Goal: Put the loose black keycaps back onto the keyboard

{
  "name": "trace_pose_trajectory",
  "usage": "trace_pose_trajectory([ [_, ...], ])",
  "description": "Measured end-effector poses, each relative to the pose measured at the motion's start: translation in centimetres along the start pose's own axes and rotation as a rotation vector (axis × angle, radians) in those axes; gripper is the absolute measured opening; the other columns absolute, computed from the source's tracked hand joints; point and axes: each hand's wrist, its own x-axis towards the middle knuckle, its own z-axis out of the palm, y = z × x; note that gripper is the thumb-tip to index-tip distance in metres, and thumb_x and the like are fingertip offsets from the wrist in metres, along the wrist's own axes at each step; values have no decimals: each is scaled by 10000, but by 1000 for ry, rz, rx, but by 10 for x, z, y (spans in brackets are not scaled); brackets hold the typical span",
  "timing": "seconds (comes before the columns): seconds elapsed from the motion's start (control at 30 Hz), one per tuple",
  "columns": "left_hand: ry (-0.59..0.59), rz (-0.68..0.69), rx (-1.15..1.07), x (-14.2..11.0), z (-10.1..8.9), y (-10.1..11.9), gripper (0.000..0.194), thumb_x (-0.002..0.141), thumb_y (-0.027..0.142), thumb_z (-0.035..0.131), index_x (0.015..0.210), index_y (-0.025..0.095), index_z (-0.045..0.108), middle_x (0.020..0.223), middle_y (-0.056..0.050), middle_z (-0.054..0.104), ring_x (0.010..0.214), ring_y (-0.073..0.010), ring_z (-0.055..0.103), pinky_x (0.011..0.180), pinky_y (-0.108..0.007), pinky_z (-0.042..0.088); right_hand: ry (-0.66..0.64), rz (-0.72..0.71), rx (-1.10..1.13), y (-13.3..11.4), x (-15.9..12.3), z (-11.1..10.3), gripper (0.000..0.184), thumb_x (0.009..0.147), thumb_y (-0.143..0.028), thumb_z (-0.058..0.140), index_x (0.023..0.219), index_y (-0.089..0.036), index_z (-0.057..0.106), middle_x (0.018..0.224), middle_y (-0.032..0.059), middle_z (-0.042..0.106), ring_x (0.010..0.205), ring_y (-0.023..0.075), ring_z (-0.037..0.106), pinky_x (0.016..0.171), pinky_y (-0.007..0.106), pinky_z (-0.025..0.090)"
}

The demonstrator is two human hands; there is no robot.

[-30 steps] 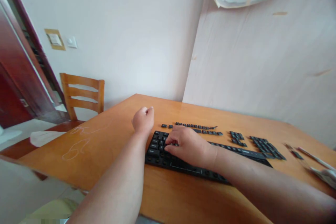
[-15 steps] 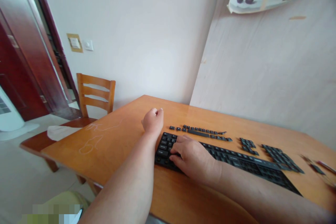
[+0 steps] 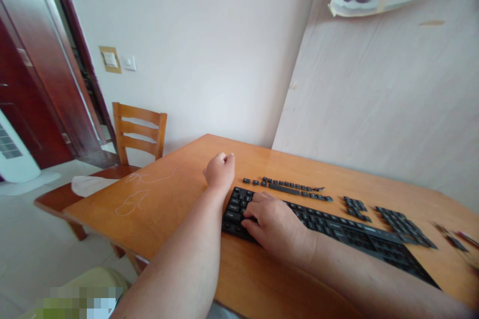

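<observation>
A black keyboard (image 3: 339, 231) lies at an angle on the table, keycaps fitted at its left end and bare sockets towards its right. My right hand (image 3: 271, 219) rests over the left part of it, fingers bent down onto the keys and thumb close to them. What is between those fingertips is hidden. My left hand (image 3: 220, 173) is curled into a fist just beyond the keyboard's left end; its inside cannot be seen. Behind the keyboard, loose keycaps (image 3: 310, 195) lie in rows with a long space bar (image 3: 284, 189) among them.
More keycaps sit in a small group (image 3: 355, 208) and a larger block (image 3: 406, 227) to the right. Thin tools (image 3: 454, 239) lie near the right edge of the wooden table (image 3: 179, 219). A wooden chair (image 3: 140, 129) stands at the far left, by the wall.
The view has shifted slightly, so the scene sits a little further right. Both hands keep nearly the same pose and place; the right fingers remain on the keyboard.
</observation>
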Motion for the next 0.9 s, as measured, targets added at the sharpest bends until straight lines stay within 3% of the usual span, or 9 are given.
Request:
trace_pose_trajectory([
  [0.5,-16,-24,-15,-2,-1,4,373,898,488,467,652,213,525,672,-8,608,673,-182,530,618,-291,245,-39,0,-105,-7,0,-2,166,886,-245,597,766,-177,690,885,76,634,886,203,570,783,304,428],
  [0.9,-23,-33,-21,-3,-2,4,380,913,468,441,641,206,486,671,-13,627,672,-181,545,639,-298,265,-23,56,186,14,1,4,107,835,-224,640,740,-205,687,807,17,634,785,155,578,721,259,433],
])
